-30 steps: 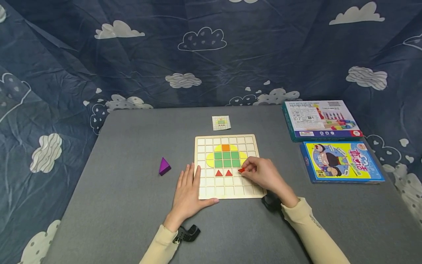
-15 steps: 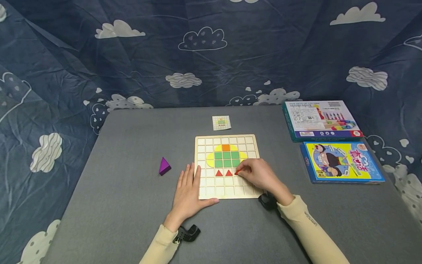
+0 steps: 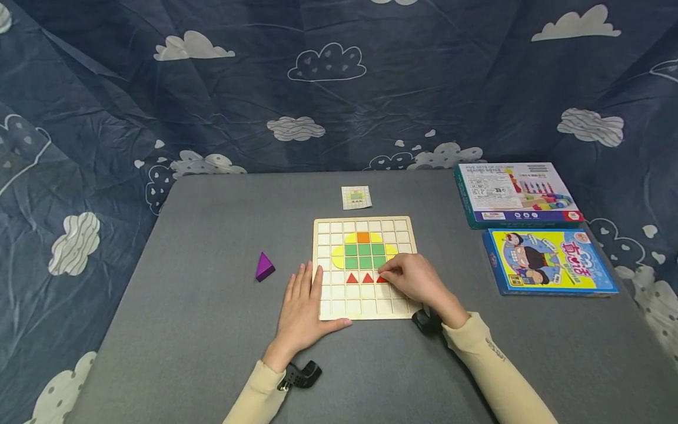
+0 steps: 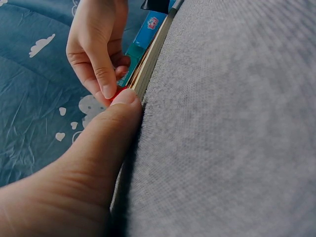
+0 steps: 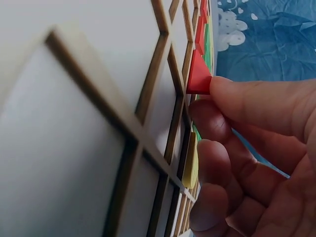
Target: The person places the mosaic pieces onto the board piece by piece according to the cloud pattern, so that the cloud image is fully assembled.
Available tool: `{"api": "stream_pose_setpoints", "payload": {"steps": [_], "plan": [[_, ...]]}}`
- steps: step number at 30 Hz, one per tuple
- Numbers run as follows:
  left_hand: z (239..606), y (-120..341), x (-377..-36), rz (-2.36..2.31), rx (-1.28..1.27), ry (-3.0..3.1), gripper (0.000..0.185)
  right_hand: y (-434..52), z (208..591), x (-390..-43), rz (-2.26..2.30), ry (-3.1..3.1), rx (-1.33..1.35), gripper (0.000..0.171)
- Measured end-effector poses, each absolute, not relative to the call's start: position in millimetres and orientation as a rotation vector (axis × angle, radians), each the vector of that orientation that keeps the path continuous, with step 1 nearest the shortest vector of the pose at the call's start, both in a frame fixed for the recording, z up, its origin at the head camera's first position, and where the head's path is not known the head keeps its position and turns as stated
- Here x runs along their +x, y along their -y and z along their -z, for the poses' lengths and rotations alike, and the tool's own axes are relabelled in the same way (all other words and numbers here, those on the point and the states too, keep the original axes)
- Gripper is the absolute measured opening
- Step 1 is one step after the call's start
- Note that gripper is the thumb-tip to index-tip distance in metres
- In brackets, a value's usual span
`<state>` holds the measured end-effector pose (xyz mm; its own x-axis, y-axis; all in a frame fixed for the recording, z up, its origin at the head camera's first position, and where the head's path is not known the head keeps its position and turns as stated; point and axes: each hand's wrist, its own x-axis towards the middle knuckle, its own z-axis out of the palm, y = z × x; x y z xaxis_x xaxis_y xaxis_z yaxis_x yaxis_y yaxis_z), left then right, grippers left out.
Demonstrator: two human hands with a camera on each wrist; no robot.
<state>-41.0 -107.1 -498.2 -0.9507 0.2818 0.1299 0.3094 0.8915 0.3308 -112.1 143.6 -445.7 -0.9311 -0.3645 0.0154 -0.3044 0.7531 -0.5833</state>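
Note:
A wooden grid board (image 3: 365,309) lies on the grey table, with an orange square, green squares and yellow curved pieces set in its upper cells. Two red triangles (image 3: 359,278) sit in a row below them. My right hand (image 3: 413,280) pinches a third red triangle (image 5: 199,75) and holds it down at the cell right of those two. My left hand (image 3: 303,306) lies flat with straight fingers on the board's left edge, its thumb (image 4: 106,136) along the board's near edge.
A purple pyramid (image 3: 263,267) stands on the table left of the board. A small pattern card (image 3: 356,197) lies beyond the board. Two game boxes (image 3: 516,194) (image 3: 548,261) lie at the right. A dark cloud-print cloth hangs all around the table.
My right hand has carried the red triangle leftward and down, from above the board's right side to the cell next to the two red triangles. The left hand has stayed still.

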Motion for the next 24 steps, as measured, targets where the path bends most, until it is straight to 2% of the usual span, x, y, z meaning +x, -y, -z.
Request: {"api": "stream_pose_setpoints", "payload": {"steps": [24], "plan": [[498.6, 107.5, -40.8, 0.539, -0.473, 2.973, 0.12, -144.1, 447.4, -111.2, 0.964, -2.843, -0.416, 0.004]]}}
